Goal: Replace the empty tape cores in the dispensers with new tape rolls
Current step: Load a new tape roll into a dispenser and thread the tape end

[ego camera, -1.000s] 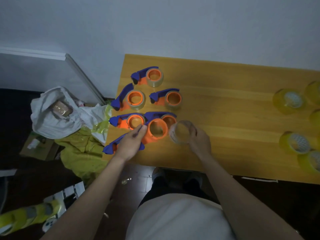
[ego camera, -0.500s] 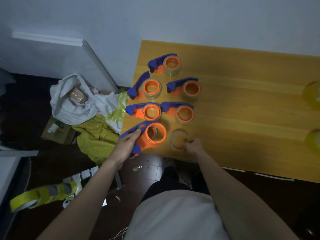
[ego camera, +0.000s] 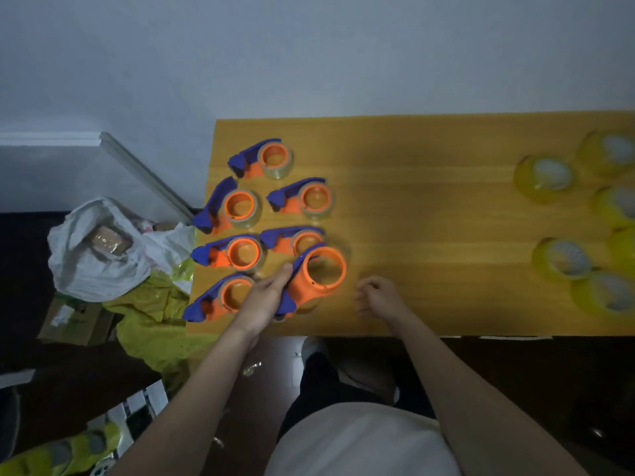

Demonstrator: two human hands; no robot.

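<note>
In the lower centre of the frame I see the left hand (ego camera: 263, 300) gripping the held dispenser (ego camera: 314, 278) by its blue handle, fingers wrapped round it and forefinger stretched toward the orange hub. This dispenser is lifted and tilted above the near edge of the counter (ego camera: 429, 207), and its hub is bare, with no core or roll on it. To its right, the right hand (ego camera: 376, 297) hovers over the counter with fingers loosely curled and holding nothing.

Six more dispensers sit left of centre: one at the near left (ego camera: 220, 298), two in the middle row (ego camera: 228, 254) (ego camera: 292, 240), two above these (ego camera: 226, 207) (ego camera: 302, 199), and one farthest back (ego camera: 263, 159).

At the right edge, well apart, lie the new tape rolls (ego camera: 546, 176), yellow. A white bag (ego camera: 96, 249) lies on the floor at left.
</note>
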